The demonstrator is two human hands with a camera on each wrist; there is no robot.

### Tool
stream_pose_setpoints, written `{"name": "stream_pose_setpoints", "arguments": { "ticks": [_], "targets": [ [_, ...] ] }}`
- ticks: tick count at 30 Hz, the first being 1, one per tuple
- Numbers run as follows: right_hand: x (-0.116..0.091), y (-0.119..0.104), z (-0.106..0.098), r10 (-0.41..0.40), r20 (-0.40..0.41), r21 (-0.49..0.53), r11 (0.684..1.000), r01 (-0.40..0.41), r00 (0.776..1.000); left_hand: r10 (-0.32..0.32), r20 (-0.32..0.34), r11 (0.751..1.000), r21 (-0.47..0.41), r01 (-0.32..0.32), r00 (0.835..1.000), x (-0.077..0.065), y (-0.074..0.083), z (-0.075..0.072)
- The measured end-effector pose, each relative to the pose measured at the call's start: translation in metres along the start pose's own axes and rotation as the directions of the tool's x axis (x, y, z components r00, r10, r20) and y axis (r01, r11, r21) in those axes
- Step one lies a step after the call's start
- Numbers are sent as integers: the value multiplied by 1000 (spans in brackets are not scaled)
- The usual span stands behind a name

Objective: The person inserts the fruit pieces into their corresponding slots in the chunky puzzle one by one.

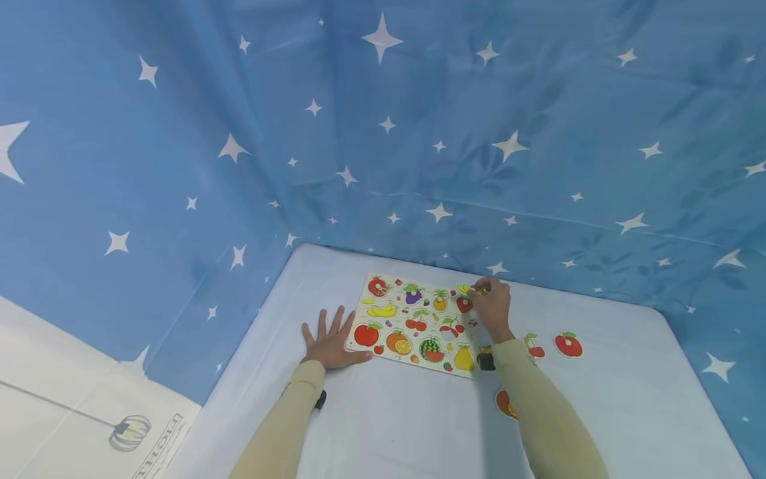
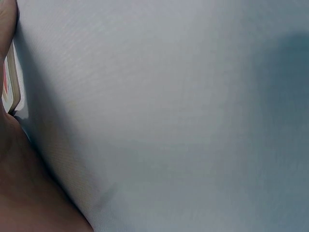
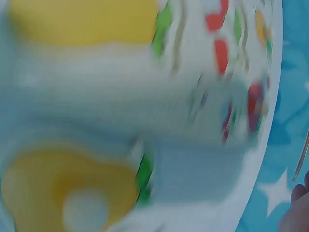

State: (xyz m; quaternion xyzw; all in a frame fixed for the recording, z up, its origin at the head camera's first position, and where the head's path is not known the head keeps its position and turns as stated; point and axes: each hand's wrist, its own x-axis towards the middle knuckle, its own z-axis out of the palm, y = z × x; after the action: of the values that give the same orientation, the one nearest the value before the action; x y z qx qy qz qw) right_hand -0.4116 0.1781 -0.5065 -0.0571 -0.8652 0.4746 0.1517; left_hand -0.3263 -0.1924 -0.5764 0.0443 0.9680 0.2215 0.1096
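1. Closest to us, beside the right forearm [image 1: 541, 412], an orange piece [image 1: 504, 402] peeks out on the white bench [image 1: 389, 426], half covered.
2. Just beyond, off the board's edge, a blurred pear-shaped piece [image 3: 38, 188] with a pale knob; cherries [image 1: 534, 346] and a round red fruit [image 1: 568, 345] lie further right.
3. Now the left hand [image 1: 330, 347]: palm down, fingers spread wide, thumb and forefinger at the board's near-left corner, gripping nothing, apparently steadying it.
4. And the fruit board [image 1: 432, 327] itself, flat on the bench between both hands, bright with fruit shapes.
5. Over at its far-right corner, the right hand [image 1: 493, 307], fingertips drawn together, seemingly pinching a yellow piece [image 1: 465, 289]. Seating it or lifting it? Can't tell; seating looks likelier. That would call for matching outline to recess, then a gentle press, with the board held steady.
6. Behind it all, a blue backdrop [image 1: 359, 140] scattered with white stars.
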Motion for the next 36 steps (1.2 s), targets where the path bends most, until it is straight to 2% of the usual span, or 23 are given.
{"name": "stream_pose_setpoints", "arguments": {
  "ticks": [4, 9, 13, 23, 26, 29, 32, 36],
  "targets": [
    [-4, -12, 21, -24, 35, 11, 1000, 23, 999, -2, 6, 1000, -13, 2, 1000, 3, 1, 1],
    [-12, -22, 44, -49, 92, 15, 999, 48, 995, -2, -1, 999, 37, 2, 1000, 11, -2, 12],
    [-18, -29, 61, -54, 123, 17, 998, 53, 991, 12, -15, 1000, 20, -12, 1000, 14, -4, 17],
    [-42, -46, 114, -168, 194, 60, 985, 159, 967, -9, 9, 1000, 25, 9, 1000, 10, 0, 6],
    [-50, -49, 125, -134, 236, 55, 991, 124, 962, -10, 11, 1000, 16, 9, 1000, 9, 1, 4],
    [-57, -53, 134, -116, 264, 70, 992, 101, 957, -13, 8, 999, 51, 13, 1000, 10, -2, 6],
    [-62, -56, 141, -129, 287, 83, 991, 110, 949, -16, 9, 997, 79, 15, 1000, 10, -5, 8],
    [-67, -59, 149, -99, 326, 46, 995, 89, 940, -11, 8, 999, 43, 10, 1000, 10, -6, 5]
  ]
}}
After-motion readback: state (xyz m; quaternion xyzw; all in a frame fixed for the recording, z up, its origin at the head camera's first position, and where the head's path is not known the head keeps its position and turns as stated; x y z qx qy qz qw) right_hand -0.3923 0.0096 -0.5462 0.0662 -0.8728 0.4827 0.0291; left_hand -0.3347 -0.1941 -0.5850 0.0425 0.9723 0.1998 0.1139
